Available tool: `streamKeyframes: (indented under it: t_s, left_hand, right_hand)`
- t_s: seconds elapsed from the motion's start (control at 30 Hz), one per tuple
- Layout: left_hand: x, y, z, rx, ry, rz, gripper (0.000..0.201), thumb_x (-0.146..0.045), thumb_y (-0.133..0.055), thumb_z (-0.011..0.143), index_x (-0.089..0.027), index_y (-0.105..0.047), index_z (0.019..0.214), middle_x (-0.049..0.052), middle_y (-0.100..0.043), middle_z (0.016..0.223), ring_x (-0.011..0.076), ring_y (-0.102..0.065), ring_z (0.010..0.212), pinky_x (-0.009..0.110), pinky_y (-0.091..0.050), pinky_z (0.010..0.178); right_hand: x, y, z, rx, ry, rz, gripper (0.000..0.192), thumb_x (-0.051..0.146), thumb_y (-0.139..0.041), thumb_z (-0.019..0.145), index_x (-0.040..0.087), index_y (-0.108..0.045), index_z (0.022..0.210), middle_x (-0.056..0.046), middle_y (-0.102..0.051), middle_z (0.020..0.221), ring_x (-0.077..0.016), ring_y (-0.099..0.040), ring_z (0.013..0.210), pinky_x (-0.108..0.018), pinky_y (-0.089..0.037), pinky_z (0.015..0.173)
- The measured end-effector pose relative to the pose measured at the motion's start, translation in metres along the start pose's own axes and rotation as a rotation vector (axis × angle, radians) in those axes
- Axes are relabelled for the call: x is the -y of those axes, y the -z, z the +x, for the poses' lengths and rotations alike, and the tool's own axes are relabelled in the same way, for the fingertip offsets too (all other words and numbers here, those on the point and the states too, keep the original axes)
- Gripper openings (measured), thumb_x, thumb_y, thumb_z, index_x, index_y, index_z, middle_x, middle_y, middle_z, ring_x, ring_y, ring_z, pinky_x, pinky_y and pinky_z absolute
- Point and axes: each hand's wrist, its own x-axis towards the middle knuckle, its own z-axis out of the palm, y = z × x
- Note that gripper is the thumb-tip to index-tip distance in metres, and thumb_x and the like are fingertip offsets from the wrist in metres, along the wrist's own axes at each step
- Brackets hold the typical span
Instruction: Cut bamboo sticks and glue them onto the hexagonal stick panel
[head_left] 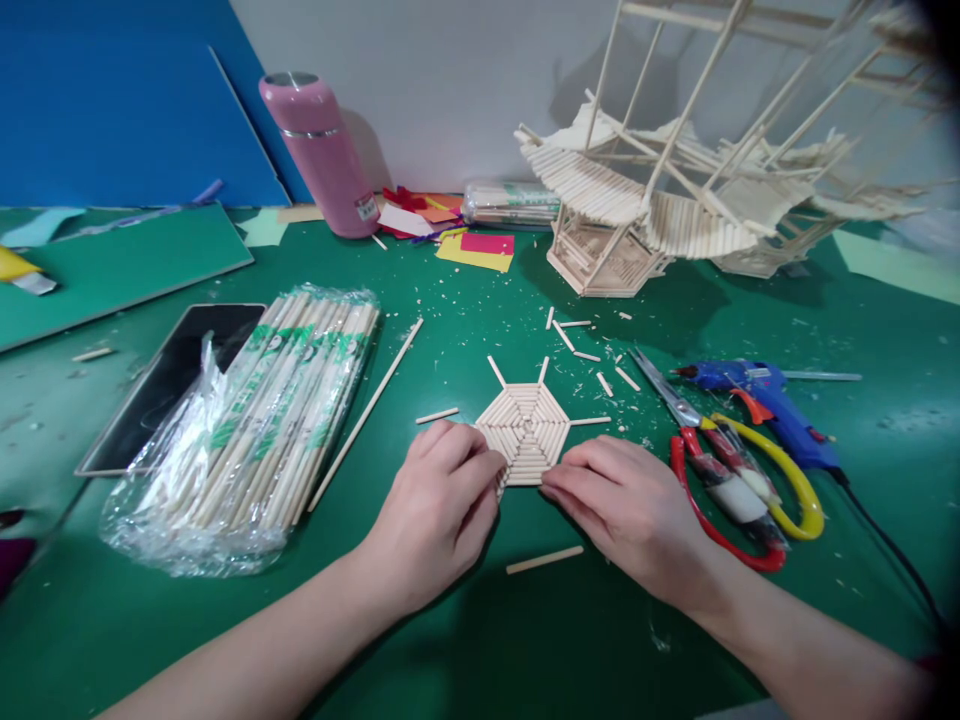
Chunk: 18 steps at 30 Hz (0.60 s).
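Note:
A flat hexagonal panel of short wooden sticks (525,450), laid in rings, rests on the green table between my hands. Stick ends jut out from several of its corners. My left hand (446,500) is closed, its fingertips pinched on the panel's lower left corner. At the lower right corner, my right hand (626,500) pinches the panel's edge between thumb and fingers. My fingers hide what lies under both corners. One loose cut stick (544,560) lies just below the panel, and a short stick (437,416) lies to its left.
A plastic bag of wooden chopsticks (285,420) overlaps a dark tablet (172,390) at left, beside a long stick (366,415). Scissors (720,460) and a blue glue gun (780,405) lie right. Behind stand a pink flask (322,155) and a stick-built pavilion model (637,200).

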Motion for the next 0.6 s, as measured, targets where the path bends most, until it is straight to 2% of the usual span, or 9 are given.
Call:
streamKeyframes:
  t_s: [0.2, 0.37, 0.5, 0.6]
  left_hand:
    - [-0.0035, -0.0001, 0.0016, 0.000, 0.025, 0.011, 0.016, -0.012, -0.046, 0.080, -0.016, -0.060, 0.087, 0.006, -0.053, 0.082, 0.0186, -0.046, 0.077, 0.035, -0.040, 0.069]
    - [-0.0078, -0.0023, 0.0018, 0.011, 0.050, 0.095, 0.013, -0.024, -0.055, 0.076, -0.016, -0.061, 0.085, 0.007, -0.054, 0.082, 0.0216, -0.045, 0.080, 0.038, -0.040, 0.069]
    - [-0.0093, -0.0033, 0.0011, 0.007, 0.047, 0.149, 0.013, -0.025, -0.054, 0.077, -0.017, -0.061, 0.085, 0.006, -0.054, 0.081, 0.0212, -0.046, 0.078, 0.038, -0.038, 0.069]
    - [-0.0089, -0.0032, 0.0008, -0.011, 0.026, 0.162, 0.012, -0.023, -0.053, 0.079, -0.017, -0.060, 0.087, 0.005, -0.054, 0.080, 0.0203, -0.046, 0.078, 0.038, -0.037, 0.069]
  right_hand:
    - [-0.0016, -0.0048, -0.0013, -0.040, -0.018, -0.003, 0.013, 0.019, -0.052, 0.085, 0.017, -0.062, 0.093, -0.003, -0.062, 0.081, -0.0151, -0.053, 0.073, -0.029, -0.041, 0.065]
    - [-0.0024, -0.0072, -0.0028, -0.055, -0.048, -0.031, 0.021, 0.023, -0.052, 0.085, 0.016, -0.056, 0.104, -0.004, -0.060, 0.085, -0.0174, -0.054, 0.078, -0.032, -0.042, 0.070]
    - [-0.0016, -0.0036, -0.0044, -0.033, -0.122, 0.018, 0.031, 0.029, -0.057, 0.081, 0.017, -0.052, 0.109, -0.005, -0.057, 0.088, -0.0175, -0.052, 0.079, -0.031, -0.043, 0.070]
    - [-0.0014, 0.0007, -0.0068, -0.026, -0.209, 0.099, 0.029, 0.026, -0.061, 0.077, 0.017, -0.053, 0.104, -0.003, -0.054, 0.086, -0.0150, -0.051, 0.077, -0.027, -0.043, 0.066]
